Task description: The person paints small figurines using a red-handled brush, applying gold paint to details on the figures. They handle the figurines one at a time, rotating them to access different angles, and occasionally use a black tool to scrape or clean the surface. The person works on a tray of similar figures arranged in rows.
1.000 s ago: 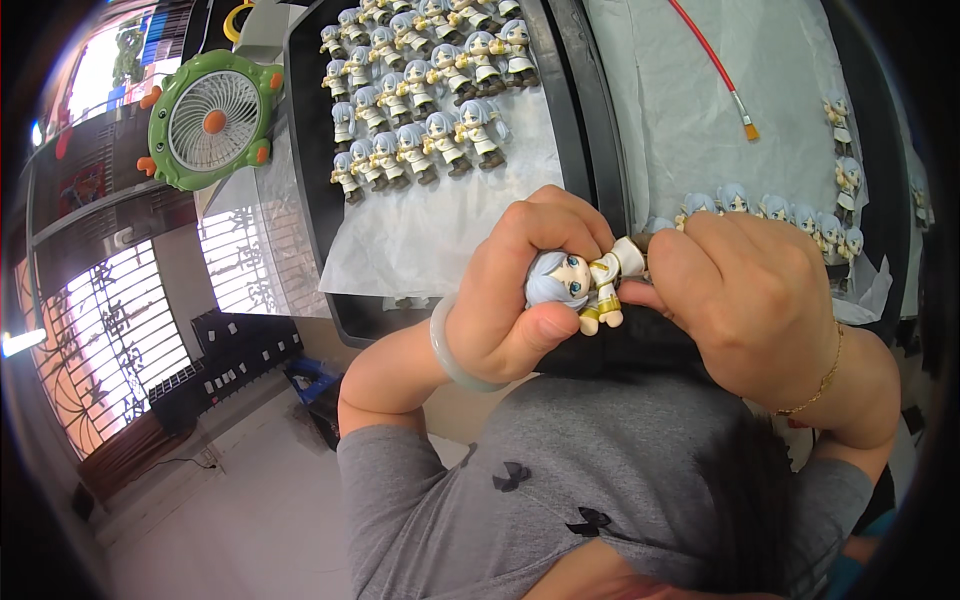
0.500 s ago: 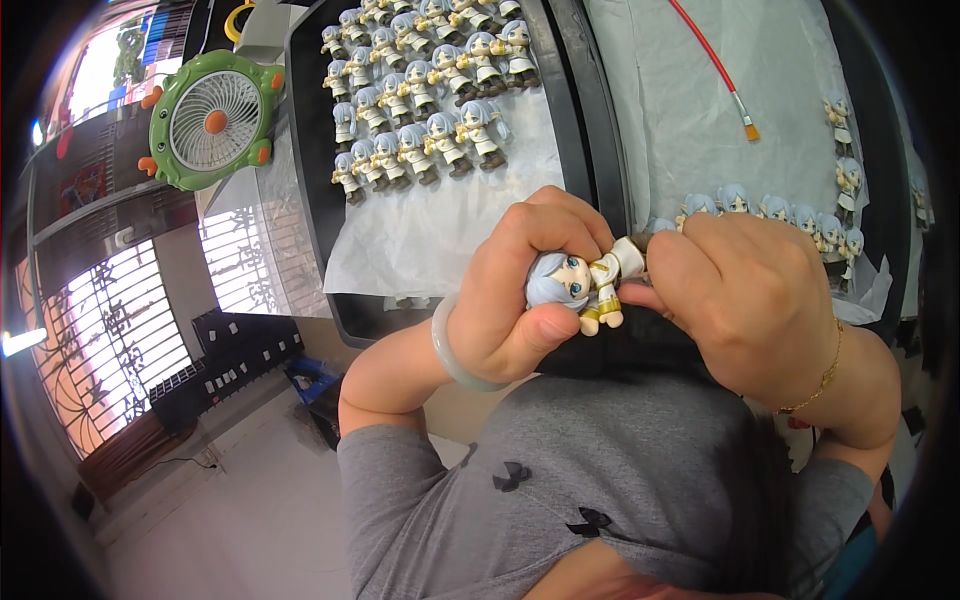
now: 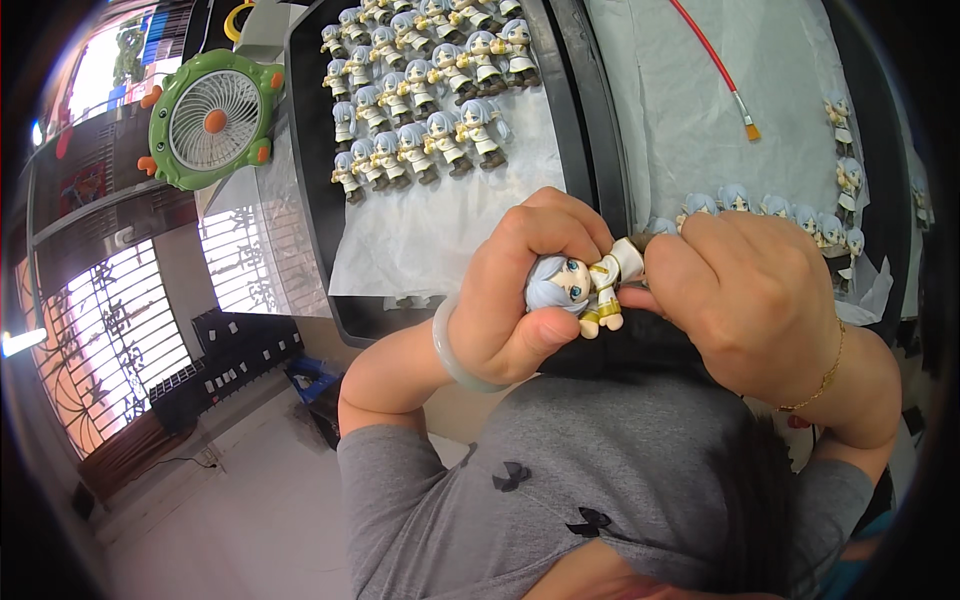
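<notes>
A small figurine (image 3: 603,277) with pale blue hair and a white and gold outfit lies sideways between my hands, its face turned up and its head to the left. My left hand (image 3: 515,290) is closed round the head and back, thumb below and fingers above. At the lower end, my right hand (image 3: 745,285) has its fingers curled and pinched on the dark legs. Those fingers cover the feet, so whether they also hold a small part cannot be made out. Both hands are above the near edge of the trays.
At the left, a black tray (image 3: 315,215) lined with white paper (image 3: 440,235) bears rows of similar figurines (image 3: 415,145). The right tray (image 3: 880,130) holds more figurines (image 3: 848,180) along its edges and a red-handled brush (image 3: 720,65). A green fan (image 3: 215,122) stands far left.
Almost nothing differs. The figurine and both hands have shifted very slightly, and the grip looks the same.
</notes>
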The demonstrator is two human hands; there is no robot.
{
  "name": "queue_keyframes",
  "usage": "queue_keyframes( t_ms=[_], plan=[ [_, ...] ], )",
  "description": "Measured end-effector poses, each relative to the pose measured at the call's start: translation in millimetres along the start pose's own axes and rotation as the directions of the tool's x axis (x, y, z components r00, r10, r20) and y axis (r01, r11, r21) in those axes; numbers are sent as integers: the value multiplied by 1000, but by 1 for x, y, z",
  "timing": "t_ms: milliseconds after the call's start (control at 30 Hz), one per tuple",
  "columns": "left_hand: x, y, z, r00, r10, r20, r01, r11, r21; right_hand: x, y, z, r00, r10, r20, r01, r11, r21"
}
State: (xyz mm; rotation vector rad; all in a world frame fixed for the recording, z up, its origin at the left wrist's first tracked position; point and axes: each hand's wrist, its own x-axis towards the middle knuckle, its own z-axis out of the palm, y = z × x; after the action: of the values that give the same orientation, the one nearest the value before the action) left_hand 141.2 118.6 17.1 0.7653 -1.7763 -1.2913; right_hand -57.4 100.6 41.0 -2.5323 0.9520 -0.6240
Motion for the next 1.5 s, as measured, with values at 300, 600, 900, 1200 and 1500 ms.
queue_keyframes(
  t_ms=[300,600,900,1200,1500],
  plan=[
    [2,1,-1,1000,24,14,-25,998,63,-2,0,5,999,48,-20,-47,998,51],
    [2,0,-3,999,21,27,-23,996,84,-1,0,7,999,45,-21,-44,998,47],
    [0,2,0,1000,-16,-5,16,999,50,0,1,2,1000,15,19,-14,1000,-8],
    [11,12,-22,931,-151,-332,29,938,-346,14,26,-8,982,108,-154,-75,976,202],
    [14,-15,-103,822,-407,-398,312,907,-283,20,52,-12,930,320,-184,-237,900,367]
  ],
)
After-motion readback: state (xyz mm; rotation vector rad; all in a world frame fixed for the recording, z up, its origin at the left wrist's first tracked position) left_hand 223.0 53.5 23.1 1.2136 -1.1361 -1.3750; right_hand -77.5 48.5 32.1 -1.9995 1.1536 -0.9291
